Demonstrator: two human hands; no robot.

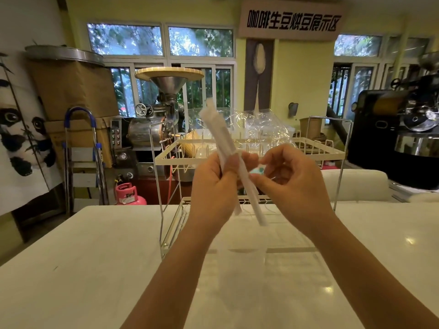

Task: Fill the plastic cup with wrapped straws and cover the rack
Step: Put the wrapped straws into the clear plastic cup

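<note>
**Two hands holding wrapped straws in front of a wire rack**

The left hand (215, 184) is gripping a bundle of wrapped straws (222, 138) near its middle, its fingers (234, 162) curling round the bundle and pressing it against the palm. The bundle is tilting, its upper end leaning to the far left and its lower ends pointing down toward the bench (95, 269). How many straws are in the bundle is hard to make out, since the white wrappers are blurring into one another. The right hand (292, 181) is sitting just right of the bundle, its thumb and forefinger closing on the straws below the left hand's grip; the exact contact is partly hidden by the curled fingers. A small pale-blue patch (257, 171) is showing between the two hands, too covered to identify.

Behind the hands, a two-tier wire rack (261, 153) is standing on the white bench. Crumpled clear plastic (259, 125) is lying on the upper tier, its edges hard to trace against the window light. The lower tier is largely hidden by the hands and forearms. A plastic cup cannot be told apart from the clear plastic here. Far left, a metal roasting machine (154, 129) and a pink gas cylinder (129, 194) are standing beyond the bench.
</note>
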